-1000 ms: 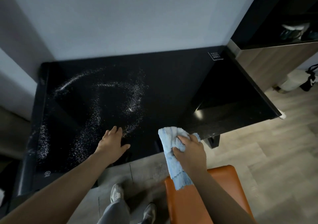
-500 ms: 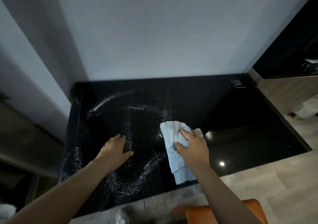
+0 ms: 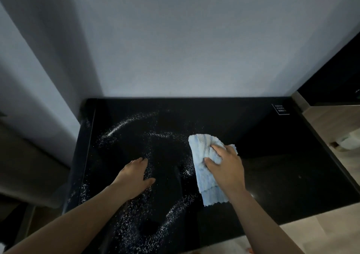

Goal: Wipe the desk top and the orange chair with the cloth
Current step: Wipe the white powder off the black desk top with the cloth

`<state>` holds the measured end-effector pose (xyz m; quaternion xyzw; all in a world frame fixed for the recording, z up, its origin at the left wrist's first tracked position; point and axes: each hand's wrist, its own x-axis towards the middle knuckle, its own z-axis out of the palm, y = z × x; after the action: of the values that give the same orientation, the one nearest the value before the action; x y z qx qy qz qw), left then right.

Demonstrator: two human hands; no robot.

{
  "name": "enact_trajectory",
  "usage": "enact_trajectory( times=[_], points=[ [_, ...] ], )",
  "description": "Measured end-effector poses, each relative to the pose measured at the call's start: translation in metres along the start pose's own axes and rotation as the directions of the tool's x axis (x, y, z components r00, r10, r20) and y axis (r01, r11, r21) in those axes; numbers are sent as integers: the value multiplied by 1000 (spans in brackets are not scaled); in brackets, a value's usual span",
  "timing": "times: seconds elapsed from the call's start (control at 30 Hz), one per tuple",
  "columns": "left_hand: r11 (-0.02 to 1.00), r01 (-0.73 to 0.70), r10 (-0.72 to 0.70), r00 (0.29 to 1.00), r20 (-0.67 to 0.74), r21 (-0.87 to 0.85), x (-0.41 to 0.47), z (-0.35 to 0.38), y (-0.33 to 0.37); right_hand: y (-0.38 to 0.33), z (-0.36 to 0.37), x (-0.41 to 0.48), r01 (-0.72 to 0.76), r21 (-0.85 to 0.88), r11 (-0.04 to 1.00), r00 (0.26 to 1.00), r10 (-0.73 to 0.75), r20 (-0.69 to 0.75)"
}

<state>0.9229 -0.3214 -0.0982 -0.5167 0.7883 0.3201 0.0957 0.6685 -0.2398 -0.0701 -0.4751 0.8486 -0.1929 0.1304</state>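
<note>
Right hand [image 3: 227, 170] slid cloth [image 3: 202, 150] farther onto desk top [image 3: 282, 175]; left hand [image 3: 134, 177] flat.

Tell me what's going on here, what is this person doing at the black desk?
A person is wiping the black desk top. The right hand grips a light blue cloth and presses it on the surface near the middle. The left hand rests flat on the desk, fingers straight, amid scattered white grains. Those grains lie in swirls over the left half, not yet wiped away; the right half looks clean.
</note>
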Motion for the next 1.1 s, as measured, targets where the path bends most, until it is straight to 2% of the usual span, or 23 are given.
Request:
enact_trajectory(
  times=[0.27, 0.5, 0.7, 0.97, 1.1],
  points=[
    [997, 47, -48, 999, 20, 60, 62, -17, 30, 6, 0, 95, 54, 31, 998, 998, -54, 13],
    [976, 86, -96, 995, 37, 202, 123, -18, 47, 12, 18, 194, 110, 15, 994, 994, -110, 29],
    [958, 137, -156, 986, 55, 252, 169, -14, 53, 12, 38, 265, 178, -33, 983, 982, -175, 72],
    [927, 200, -234, 970, 72, 318, 200, 1, 45, 6, 69, 329, 185, -38, 982, 979, -181, 98],
    [928, 212, -251, 963, 94, 306, 205, 11, 39, 3, 87, 343, 165, -112, 980, 979, -149, 142]
  ],
)
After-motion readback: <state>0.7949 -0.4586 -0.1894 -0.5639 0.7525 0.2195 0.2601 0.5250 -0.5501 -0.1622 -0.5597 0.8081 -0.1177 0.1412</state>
